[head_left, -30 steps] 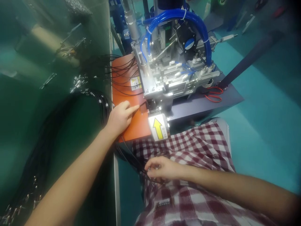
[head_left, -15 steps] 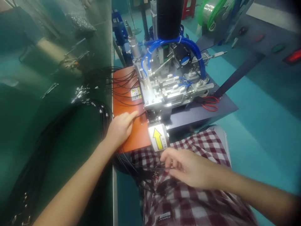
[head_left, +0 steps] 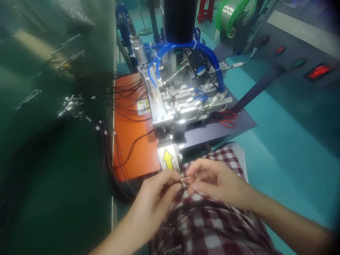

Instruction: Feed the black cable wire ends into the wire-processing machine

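My left hand is closed, thumb and fingers pinching the end of a thin black cable; its bare, copper-coloured wire end pokes out past the fingertips. Facing it, my right hand is half curled, its fingertips at that wire end; how firmly they grip it is hard to see. A dark length of cable curves over my lap in checked cloth, below both hands. Just beyond them is the machine's white label with a yellow arrow. One more black cable runs across the orange plate into the machine.
The metal machine with blue air hoses stands ahead. Red-handled scissors lie on its grey base. Black cables hang in a bundle over the left table edge. A control box and a green wire spool are at right.
My left hand has left the orange plate and come right to meet my right hand over my lap. A cable now lies free on the plate where it was. The view has shifted slightly.
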Motion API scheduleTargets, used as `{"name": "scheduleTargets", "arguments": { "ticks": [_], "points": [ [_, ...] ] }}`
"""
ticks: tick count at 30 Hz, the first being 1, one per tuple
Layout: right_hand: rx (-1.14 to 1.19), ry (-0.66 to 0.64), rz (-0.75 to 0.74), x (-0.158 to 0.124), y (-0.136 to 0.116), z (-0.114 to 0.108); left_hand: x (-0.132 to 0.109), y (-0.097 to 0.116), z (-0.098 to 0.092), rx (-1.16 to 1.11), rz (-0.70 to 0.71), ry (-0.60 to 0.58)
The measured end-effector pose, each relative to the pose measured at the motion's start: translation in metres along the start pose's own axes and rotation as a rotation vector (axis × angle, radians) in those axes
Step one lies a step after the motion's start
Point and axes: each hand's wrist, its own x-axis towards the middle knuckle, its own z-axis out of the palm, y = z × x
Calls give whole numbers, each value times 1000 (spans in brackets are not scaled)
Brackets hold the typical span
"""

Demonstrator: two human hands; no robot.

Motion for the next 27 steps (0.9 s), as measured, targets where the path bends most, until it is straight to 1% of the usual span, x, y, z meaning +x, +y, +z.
{"name": "scheduleTargets", "arguments": {
  "ticks": [3, 6, 9, 11, 13, 16, 18, 20, 22, 23, 25, 27],
  "points": [
    [-11, 74, -25, 6, 3, 2, 1, -4, -3, -147, -73, 73],
    [-33, 121, -93, 12, 5, 8, 0, -3, -2, -220, -123, 115],
    [-90, 146, -178, 18, 4, 11, 0, -1, 0, -236, -110, 126],
    [-189, 136, -254, 22, 1, 8, 0, 0, -2, -255, -101, 114],
    [-351, 81, -410, 26, -3, 1, 1, 0, -5, -298, -142, 44],
    [-699, -58, -730, 32, -7, -9, 3, -1, -11, -367, -280, -141],
    [-930, -85, -864, 37, -9, -13, 5, -3, -12, -406, -338, -206],
    [-1062, -63, -932, 40, -10, -14, 5, -5, -11, -437, -334, -172],
    [-1046, -36, -953, 42, -9, -12, 5, -6, -7, -456, -303, -71],
    [-986, -18, -940, 43, -8, -10, 5, -7, -5, -469, -285, -14],
    [-803, 57, -865, 42, -4, -4, 5, -8, -2, -511, -256, 84],
    [-628, 204, -764, 38, 3, 2, 6, -8, 0, -562, -237, 153]
  ]
}}
